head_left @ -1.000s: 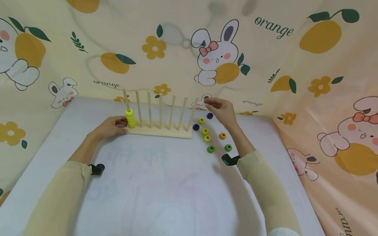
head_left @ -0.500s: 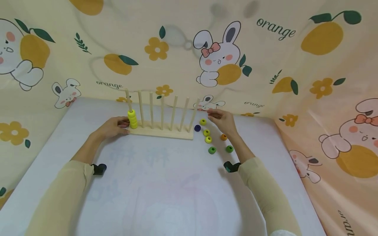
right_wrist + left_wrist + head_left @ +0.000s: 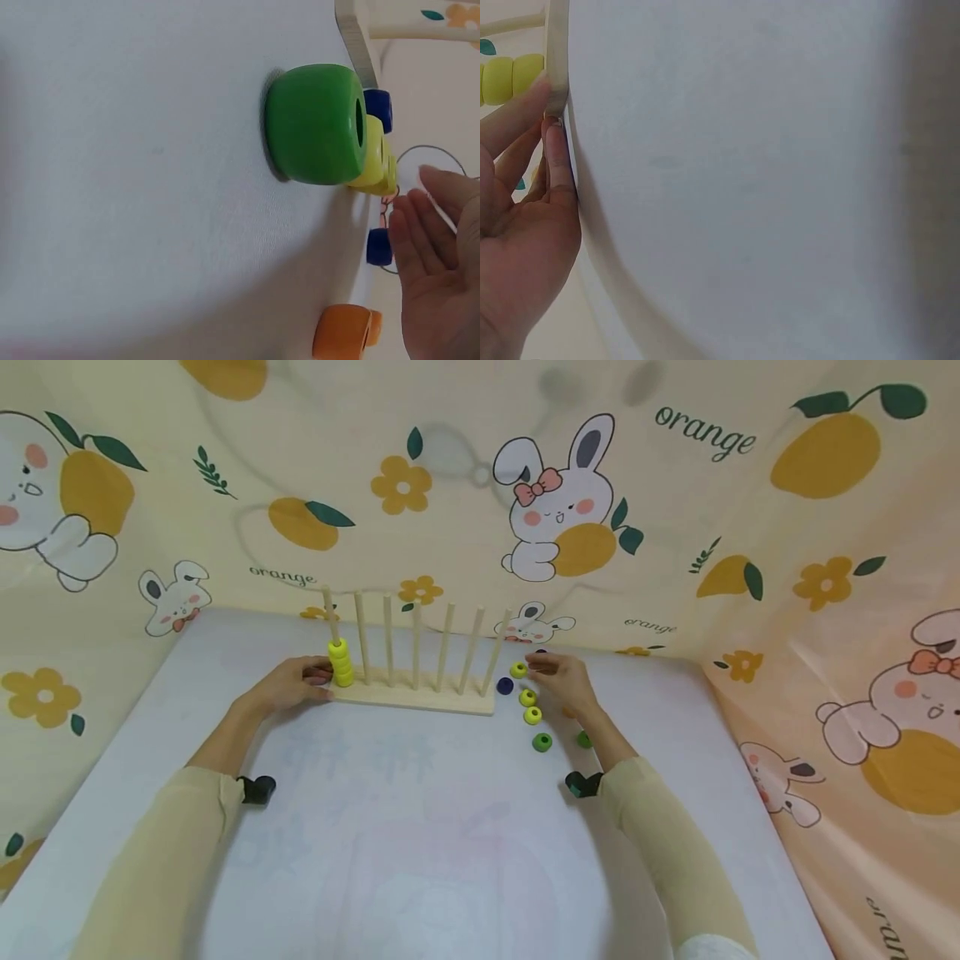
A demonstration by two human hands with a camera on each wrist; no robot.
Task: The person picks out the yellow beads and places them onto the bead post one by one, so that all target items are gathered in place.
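Note:
My left hand (image 3: 288,685) holds the left end of a wooden peg rack (image 3: 420,698), thumb and fingers pinching the base's end in the left wrist view. Yellow beads (image 3: 341,665) are stacked on the leftmost peg; the other pegs are bare. Right of the rack, my right hand (image 3: 566,683) hovers with nothing visible in its grasp, fingertips beside a loose yellow bead (image 3: 518,670). In the right wrist view its fingers look nearly straight, close to a dark blue bead (image 3: 379,247). Another dark blue bead (image 3: 506,686) lies by the rack's right end.
Two more yellow beads (image 3: 532,716) and a green bead (image 3: 542,742) lie in front of the right hand. A second green bead (image 3: 585,740) is partly behind the wrist, and orange beads (image 3: 341,332) lie under the arm. A printed cloth (image 3: 450,543) rises behind the table.
My right hand has come down and slightly forward over the loose beads, toward the yellow one. The left hand keeps its hold on the rack. The whole head view has shifted slightly.

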